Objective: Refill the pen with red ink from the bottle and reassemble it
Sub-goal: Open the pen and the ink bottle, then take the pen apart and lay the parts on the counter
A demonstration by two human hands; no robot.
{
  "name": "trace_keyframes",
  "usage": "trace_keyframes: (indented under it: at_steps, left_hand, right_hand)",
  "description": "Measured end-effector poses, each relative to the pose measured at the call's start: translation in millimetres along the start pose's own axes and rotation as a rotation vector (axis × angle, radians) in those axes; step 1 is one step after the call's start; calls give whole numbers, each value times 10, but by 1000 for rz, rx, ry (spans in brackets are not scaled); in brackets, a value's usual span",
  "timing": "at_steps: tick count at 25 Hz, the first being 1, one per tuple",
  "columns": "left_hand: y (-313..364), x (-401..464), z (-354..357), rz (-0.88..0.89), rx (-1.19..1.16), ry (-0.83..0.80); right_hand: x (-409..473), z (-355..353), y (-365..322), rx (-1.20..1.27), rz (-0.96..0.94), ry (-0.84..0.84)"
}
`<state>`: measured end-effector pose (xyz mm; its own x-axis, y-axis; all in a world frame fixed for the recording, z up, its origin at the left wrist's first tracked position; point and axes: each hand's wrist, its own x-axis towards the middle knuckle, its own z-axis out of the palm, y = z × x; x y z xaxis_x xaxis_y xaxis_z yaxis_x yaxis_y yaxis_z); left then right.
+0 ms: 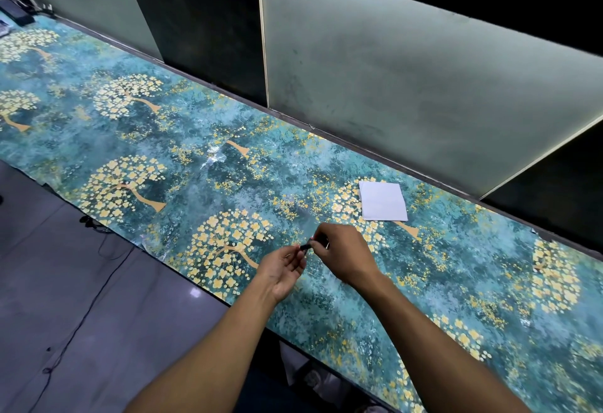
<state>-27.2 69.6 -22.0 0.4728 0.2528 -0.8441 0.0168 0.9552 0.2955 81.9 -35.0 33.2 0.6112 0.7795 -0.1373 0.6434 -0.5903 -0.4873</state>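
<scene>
A small dark pen (305,246) is held between both hands just above the patterned table. My right hand (342,254) grips it from the right, its fingers curled over most of the pen and hiding it. My left hand (283,269) lies palm up, its thumb and fingertips pinching the pen's left end. I cannot tell which part of the pen each hand holds. No ink bottle is in view.
A folded white paper (382,200) lies on the table (195,138) beyond my right hand. Frosted panels (391,63) stand along the far edge. To the left is grey floor with black cables (94,288). Dark gear (16,13) sits at the far left.
</scene>
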Motion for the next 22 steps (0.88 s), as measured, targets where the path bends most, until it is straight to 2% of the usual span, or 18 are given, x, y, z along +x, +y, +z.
trace_keyframes:
  at_steps: [7, 10, 13, 17, 22]
  left_hand:
    - [125, 5, 11, 164, 65, -51]
    - [203, 14, 6, 262, 48, 32]
    - [314, 31, -51, 350, 38, 115]
    - [324, 2, -64, 373, 102, 98]
    - [207, -44, -71, 346, 171, 62]
  right_hand:
    - [-59, 21, 4, -87, 63, -153]
    - [-58, 5, -37, -134, 37, -160]
    - [-43, 45, -37, -302, -31, -154]
    - [45, 243, -60, -532, -82, -211]
    - [142, 449, -57, -544, -78, -248]
